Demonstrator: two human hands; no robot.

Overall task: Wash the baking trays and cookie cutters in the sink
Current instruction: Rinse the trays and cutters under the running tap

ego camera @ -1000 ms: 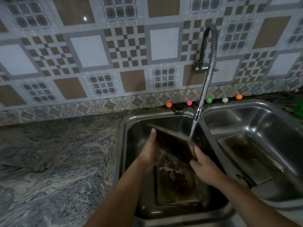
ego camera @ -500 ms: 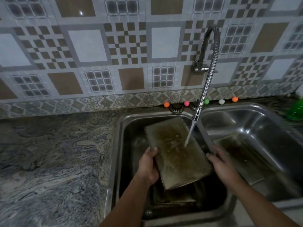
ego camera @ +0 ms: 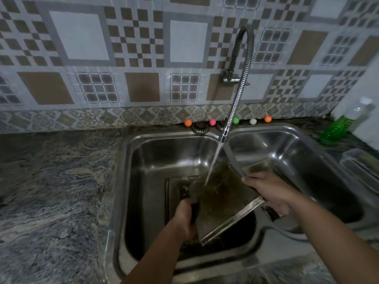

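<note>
Both hands are gripping a grimy baking tray (ego camera: 223, 199) over the left sink basin (ego camera: 155, 160), left hand (ego camera: 187, 219) low, right hand (ego camera: 270, 193) high. They are tilting it under the faucet (ego camera: 238, 99) stream, probably so dirty water is draining off.

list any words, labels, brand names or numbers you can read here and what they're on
None can be read.
The bottle of green liquid at the right shows no legible label; it is blurred.
The baking tray, tap, sink and wall tiles carry patterns or stains only, no writing.
</note>
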